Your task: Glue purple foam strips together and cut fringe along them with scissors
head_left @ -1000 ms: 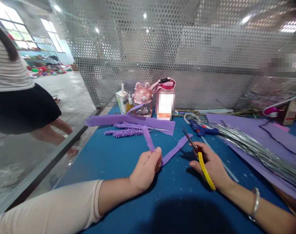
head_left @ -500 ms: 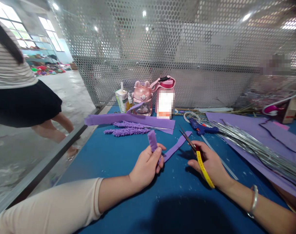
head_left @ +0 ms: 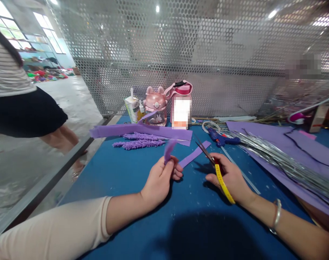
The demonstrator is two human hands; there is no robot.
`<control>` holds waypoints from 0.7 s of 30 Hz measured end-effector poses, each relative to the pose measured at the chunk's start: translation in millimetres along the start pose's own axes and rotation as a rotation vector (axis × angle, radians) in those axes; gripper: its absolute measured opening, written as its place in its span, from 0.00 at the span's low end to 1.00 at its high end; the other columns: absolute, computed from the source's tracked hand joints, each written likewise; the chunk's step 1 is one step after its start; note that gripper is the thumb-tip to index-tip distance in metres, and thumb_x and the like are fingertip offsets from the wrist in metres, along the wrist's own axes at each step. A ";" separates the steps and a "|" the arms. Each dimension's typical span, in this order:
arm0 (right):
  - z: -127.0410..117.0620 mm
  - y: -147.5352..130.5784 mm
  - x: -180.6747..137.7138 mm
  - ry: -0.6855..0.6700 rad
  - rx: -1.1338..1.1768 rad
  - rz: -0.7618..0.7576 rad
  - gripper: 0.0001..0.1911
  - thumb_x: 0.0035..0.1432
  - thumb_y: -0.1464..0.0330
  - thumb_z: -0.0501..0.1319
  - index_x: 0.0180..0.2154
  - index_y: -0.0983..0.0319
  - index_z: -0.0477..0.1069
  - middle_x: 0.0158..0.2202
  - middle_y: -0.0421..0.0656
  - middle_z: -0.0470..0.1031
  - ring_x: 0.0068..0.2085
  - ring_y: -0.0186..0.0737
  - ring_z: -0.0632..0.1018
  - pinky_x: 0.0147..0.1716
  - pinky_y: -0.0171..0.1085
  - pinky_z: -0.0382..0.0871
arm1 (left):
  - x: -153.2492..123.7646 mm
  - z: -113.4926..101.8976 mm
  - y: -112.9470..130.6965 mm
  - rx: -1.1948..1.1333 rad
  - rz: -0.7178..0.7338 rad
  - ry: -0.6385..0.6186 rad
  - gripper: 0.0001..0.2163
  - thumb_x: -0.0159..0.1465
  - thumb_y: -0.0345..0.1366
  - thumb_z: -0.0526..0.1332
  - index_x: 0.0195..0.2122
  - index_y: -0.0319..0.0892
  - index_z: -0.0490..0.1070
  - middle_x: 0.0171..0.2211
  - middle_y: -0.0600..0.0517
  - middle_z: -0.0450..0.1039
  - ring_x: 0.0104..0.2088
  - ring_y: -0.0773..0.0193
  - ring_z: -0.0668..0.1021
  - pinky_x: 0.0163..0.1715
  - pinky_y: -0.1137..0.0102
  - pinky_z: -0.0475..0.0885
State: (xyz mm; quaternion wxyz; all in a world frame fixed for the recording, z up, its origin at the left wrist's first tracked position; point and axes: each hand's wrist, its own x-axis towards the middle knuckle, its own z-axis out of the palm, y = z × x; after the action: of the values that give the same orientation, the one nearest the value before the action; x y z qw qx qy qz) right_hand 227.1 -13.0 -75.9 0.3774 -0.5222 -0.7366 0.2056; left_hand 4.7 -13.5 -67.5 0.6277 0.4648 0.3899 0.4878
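Note:
My left hand [head_left: 159, 177] is closed in a pinch on a purple fabric strip [head_left: 194, 154], which bends at my fingers. One end of the strip stands up above my thumb and the rest trails right across the blue table [head_left: 121, 180]. My right hand [head_left: 229, 178] grips scissors [head_left: 207, 155] with a yellow handle, blades pointing up-left toward the strip's far end, close beside it.
Behind lie a long purple fabric band [head_left: 142, 131], fringed purple sprigs [head_left: 138, 143], a pink bottle [head_left: 155, 108], a glue carton [head_left: 132, 108], a blue glue gun [head_left: 222, 139], silver wires [head_left: 283, 162] and purple sheets [head_left: 310, 144]. A perforated metal screen [head_left: 207, 54] closes the back. A person stands at left [head_left: 20, 101].
My left hand has drawn the strip in, so the upright end is shorter and curled over my thumb. Both hands and the scissors sit slightly higher in view.

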 end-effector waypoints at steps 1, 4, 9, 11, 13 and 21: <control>-0.4 -0.4 -0.4 -0.001 -0.005 -0.002 0.28 0.49 0.54 0.63 0.47 0.60 0.60 0.31 0.40 0.65 0.29 0.37 0.66 0.28 0.33 0.64 | 0.6 -0.3 -0.2 0.004 0.001 0.020 0.10 0.65 0.40 0.49 0.38 0.39 0.61 0.27 0.52 0.67 0.24 0.70 0.70 0.27 0.72 0.67; -2.5 -3.5 0.1 -0.032 -0.042 -0.012 0.28 0.49 0.53 0.63 0.46 0.61 0.61 0.32 0.41 0.66 0.30 0.38 0.67 0.29 0.34 0.64 | 0.5 -1.3 1.2 0.038 0.013 0.034 0.12 0.66 0.43 0.47 0.37 0.40 0.61 0.21 0.57 0.63 0.19 0.73 0.64 0.20 0.75 0.61; -12.6 -18.3 4.2 -0.238 -0.184 0.020 0.27 0.48 0.54 0.63 0.46 0.60 0.61 0.34 0.42 0.69 0.30 0.39 0.69 0.29 0.35 0.65 | -0.9 -2.2 3.0 0.081 0.017 -0.014 0.11 0.67 0.41 0.46 0.31 0.41 0.58 0.20 0.59 0.59 0.19 0.73 0.61 0.20 0.75 0.57; -18.0 -24.7 4.8 -0.304 -0.222 0.034 0.25 0.51 0.56 0.62 0.47 0.60 0.61 0.31 0.40 0.69 0.28 0.38 0.68 0.27 0.35 0.64 | -0.3 -2.4 2.1 0.086 0.026 -0.024 0.10 0.67 0.40 0.47 0.31 0.41 0.58 0.22 0.58 0.59 0.20 0.73 0.62 0.21 0.75 0.58; -22.2 -29.0 4.6 -0.311 -0.225 0.024 0.24 0.52 0.57 0.60 0.47 0.60 0.60 0.29 0.39 0.69 0.27 0.38 0.67 0.26 0.34 0.63 | 0.3 -2.4 1.5 0.099 0.029 -0.034 0.08 0.66 0.38 0.49 0.31 0.41 0.58 0.23 0.58 0.60 0.22 0.73 0.62 0.23 0.75 0.59; -19.2 -30.6 4.4 -0.483 -0.100 -0.074 0.26 0.44 0.58 0.67 0.45 0.58 0.65 0.38 0.41 0.71 0.35 0.41 0.72 0.34 0.35 0.66 | -7.5 1.8 8.6 -0.087 -0.101 -0.218 0.06 0.65 0.33 0.48 0.29 0.42 0.57 0.18 0.60 0.54 0.18 0.73 0.56 0.18 0.74 0.50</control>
State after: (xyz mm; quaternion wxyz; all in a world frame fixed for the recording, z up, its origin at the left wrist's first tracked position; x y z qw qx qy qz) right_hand 222.3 -22.0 -41.0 0.1713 -0.4489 -0.8332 0.2737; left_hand 2.5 -20.3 -58.5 0.7099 0.4670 0.3207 0.4184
